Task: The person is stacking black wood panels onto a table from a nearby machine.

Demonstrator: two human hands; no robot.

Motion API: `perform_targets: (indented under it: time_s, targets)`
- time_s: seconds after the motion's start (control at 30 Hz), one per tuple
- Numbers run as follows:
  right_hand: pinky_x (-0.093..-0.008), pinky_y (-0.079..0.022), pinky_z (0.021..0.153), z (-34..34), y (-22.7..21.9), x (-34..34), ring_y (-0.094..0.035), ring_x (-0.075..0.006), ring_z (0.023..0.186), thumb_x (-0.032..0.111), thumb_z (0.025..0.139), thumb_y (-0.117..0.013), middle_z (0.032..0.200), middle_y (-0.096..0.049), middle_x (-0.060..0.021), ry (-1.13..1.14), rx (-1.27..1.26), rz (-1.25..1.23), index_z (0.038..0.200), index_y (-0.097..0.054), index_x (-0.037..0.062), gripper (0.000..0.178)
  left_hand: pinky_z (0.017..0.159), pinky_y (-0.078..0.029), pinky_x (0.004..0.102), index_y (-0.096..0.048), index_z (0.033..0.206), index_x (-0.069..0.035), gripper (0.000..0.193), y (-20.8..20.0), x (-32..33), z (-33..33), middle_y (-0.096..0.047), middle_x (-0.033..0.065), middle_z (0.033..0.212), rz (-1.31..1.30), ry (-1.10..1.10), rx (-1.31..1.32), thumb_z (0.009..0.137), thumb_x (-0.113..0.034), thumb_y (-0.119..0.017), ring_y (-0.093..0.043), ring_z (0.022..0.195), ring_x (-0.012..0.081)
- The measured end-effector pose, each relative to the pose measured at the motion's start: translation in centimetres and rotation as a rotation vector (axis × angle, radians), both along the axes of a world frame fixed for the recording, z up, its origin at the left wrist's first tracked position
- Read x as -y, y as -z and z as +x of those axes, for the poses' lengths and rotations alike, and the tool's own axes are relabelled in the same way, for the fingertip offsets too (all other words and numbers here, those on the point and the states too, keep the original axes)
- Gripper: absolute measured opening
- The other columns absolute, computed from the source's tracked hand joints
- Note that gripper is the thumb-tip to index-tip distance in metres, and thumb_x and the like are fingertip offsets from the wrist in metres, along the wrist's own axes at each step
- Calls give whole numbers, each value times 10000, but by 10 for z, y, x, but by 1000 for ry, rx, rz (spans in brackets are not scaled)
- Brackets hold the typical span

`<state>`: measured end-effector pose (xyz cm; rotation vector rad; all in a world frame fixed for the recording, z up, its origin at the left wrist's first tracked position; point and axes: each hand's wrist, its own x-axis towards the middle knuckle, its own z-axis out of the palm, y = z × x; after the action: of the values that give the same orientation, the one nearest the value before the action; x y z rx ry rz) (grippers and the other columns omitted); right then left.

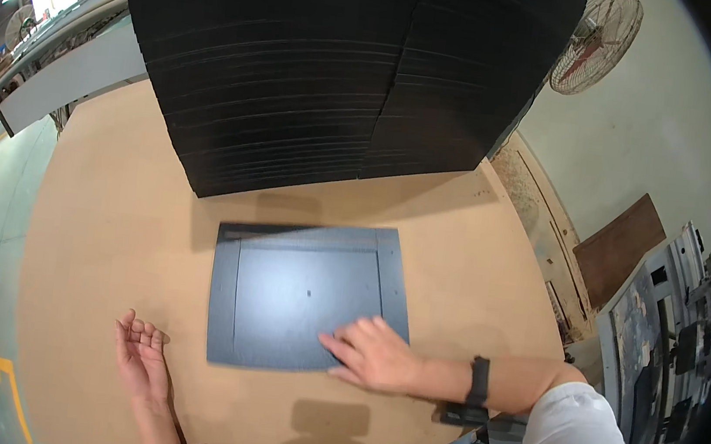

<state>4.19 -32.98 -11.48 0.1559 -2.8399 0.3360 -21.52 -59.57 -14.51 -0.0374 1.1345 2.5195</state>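
Observation:
A dark blue-grey framed panel, like a cabinet door, lies flat on the tan table in front of me. It has a recessed middle that catches a bright sheen, with a small dark spot near the centre. My right hand reaches in from the right over the panel's near right part. Its fingers are bent and pressed close together at the surface; whatever they may pinch is hidden. Left of the panel, my left hand rests palm up, fingers loosely curled and apart, holding nothing.
Tall stacks of black boards stand on the far side of the tan table. A wall fan hangs at the upper right. A brown board leans against the wall, and grey machinery stands on the right.

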Motion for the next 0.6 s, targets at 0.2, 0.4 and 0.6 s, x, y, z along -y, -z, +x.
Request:
perform_targets:
  time_s: [0.2,0.4,0.6]
  targets:
    - [-370,-391,738,11,-18,18,-491,-250,901,319,799,-692,996,-543,-89,43,25,-39,1195,-584,33,499,792,-509,294,-556,1130,-11,328,-3,1,1,-584,43,904,12,44,-76,984,-299,-502,-579,854,153]
    - [-381,-439,808,-13,-14,-19,-517,-276,929,285,798,-691,984,-542,-92,37,-23,-249,1142,-600,64,420,838,-511,319,-521,1166,5,380,-1,-14,3,-594,71,954,-103,29,-134,974,-323,-513,-593,925,188]
    - [-415,-497,732,-23,-25,-140,-624,-300,812,324,869,-617,841,-669,-114,305,1,-328,875,-687,71,263,936,-463,358,-429,1316,-28,491,-29,-65,-30,-502,128,1209,-422,80,-167,932,-286,-593,-555,1065,242]
